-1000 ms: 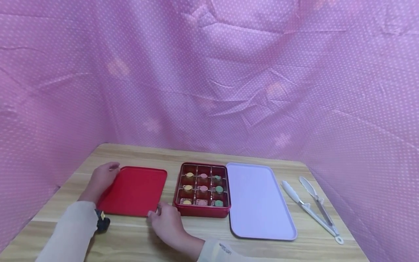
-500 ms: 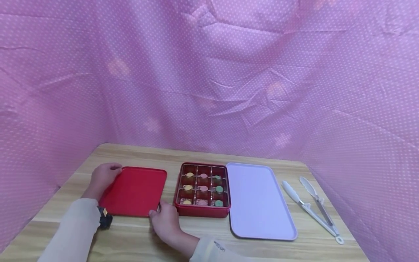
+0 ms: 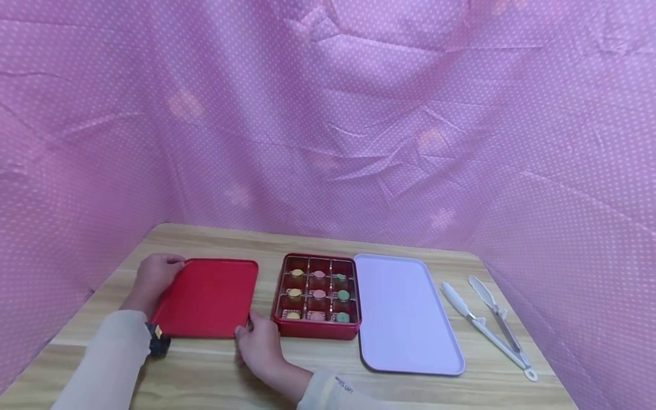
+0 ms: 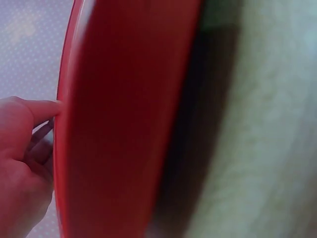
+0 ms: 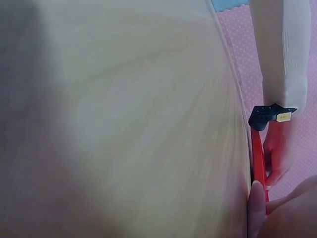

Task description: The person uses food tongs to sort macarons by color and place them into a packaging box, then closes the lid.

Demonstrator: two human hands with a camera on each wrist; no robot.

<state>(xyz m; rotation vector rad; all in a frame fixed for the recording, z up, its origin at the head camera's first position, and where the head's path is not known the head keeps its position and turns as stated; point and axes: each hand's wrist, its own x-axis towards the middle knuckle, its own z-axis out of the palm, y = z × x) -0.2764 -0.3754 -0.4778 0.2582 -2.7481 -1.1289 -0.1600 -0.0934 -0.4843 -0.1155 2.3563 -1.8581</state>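
Note:
A square red lid [image 3: 212, 296] with a low raised rim lies between my hands, left of the box in the head view. My left hand [image 3: 154, 280] grips its far left edge; in the left wrist view, a fingertip of the left hand [image 4: 25, 148] presses the rim of the lid [image 4: 119, 119]. At the near right corner, my right hand [image 3: 262, 344] pinches the rim, thumb in front. Both hands appear along the lid's edge [image 5: 258, 158] in the right wrist view. The fingers under the lid are hidden.
Right of the lid stands a red box [image 3: 318, 330] with a divided insert of yellow, pink and green sweets. A pale lilac tray [image 3: 407, 313] lies against its right side. White-handled tongs [image 3: 494, 330] lie spread at the far right. Pink dotted cloth [image 3: 328, 125] hangs around the wooden table [image 3: 205, 376].
The red lid shifts slightly right, then back left and a little away, with both hands staying on it. The box, tray and tongs keep their places.

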